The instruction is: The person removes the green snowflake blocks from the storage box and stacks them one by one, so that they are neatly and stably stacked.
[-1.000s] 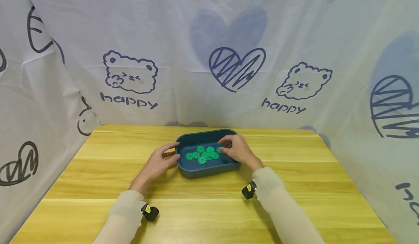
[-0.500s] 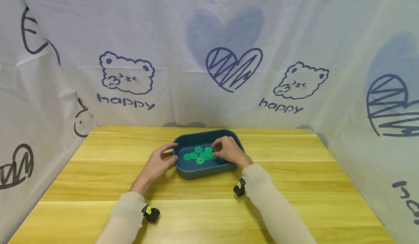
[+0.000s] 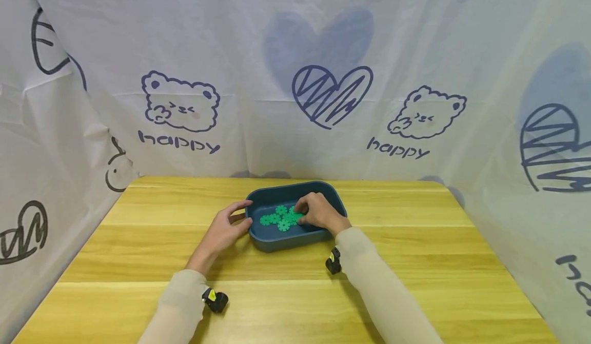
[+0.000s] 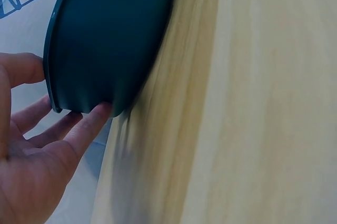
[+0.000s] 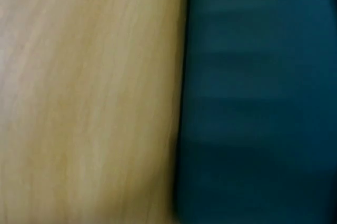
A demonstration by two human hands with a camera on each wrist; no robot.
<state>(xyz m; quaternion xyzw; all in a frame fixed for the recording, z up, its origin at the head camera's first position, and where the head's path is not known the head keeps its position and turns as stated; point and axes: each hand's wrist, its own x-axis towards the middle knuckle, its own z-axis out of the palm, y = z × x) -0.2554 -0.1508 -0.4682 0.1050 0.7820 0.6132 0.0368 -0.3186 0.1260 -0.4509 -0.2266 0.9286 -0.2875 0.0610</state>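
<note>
A dark blue rectangular bin (image 3: 286,244) with rounded corners stands on the table, holding a cluster of green notched snowflake building discs (image 3: 279,218). My left hand (image 3: 224,229) rests against the bin's left end, its fingers spread and fairly straight. In the left wrist view, fingertips (image 4: 102,111) touch the bin's outer wall and another digit meets the rim. My right hand (image 3: 318,211) reaches inside over the right end, thumb and fingers curled around a green disc at the cluster's right side and partly hiding it. The right wrist view has only the bin's outer wall (image 5: 258,98), blurred.
The wooden table (image 3: 277,298) extends around the bin on all sides. Behind and beside it hangs a white cloth (image 3: 258,118) printed with bears and hearts. A small black camera is strapped to each wrist.
My right hand has moved left and slightly inward, from the bin's right side onto the green discs. The left hand stays at the left end. The head view has shifted slightly.
</note>
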